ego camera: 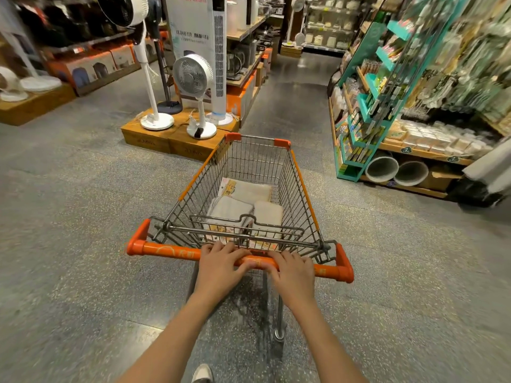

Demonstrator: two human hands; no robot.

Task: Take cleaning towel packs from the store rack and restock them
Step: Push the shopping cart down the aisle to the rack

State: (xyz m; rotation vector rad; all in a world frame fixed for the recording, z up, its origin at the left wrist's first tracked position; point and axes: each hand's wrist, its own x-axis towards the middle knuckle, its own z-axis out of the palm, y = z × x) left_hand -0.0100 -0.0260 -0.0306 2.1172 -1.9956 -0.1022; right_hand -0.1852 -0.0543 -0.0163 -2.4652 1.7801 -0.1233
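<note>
A wire shopping cart (300,178) with an orange handle bar (163,248) stands in front of me on the grey floor. Three white cleaning towel packs (249,192) lie flat in its basket, partly hidden by the folded child seat. My left hand (221,265) and my right hand (293,272) both rest on the middle of the handle bar, side by side, fingers curled over it.
Standing fans (193,76) on wooden platforms (154,136) are ahead to the left. A teal rack (367,106) and wooden shelves with packed goods (431,139) line the right side. An aisle runs straight ahead between them.
</note>
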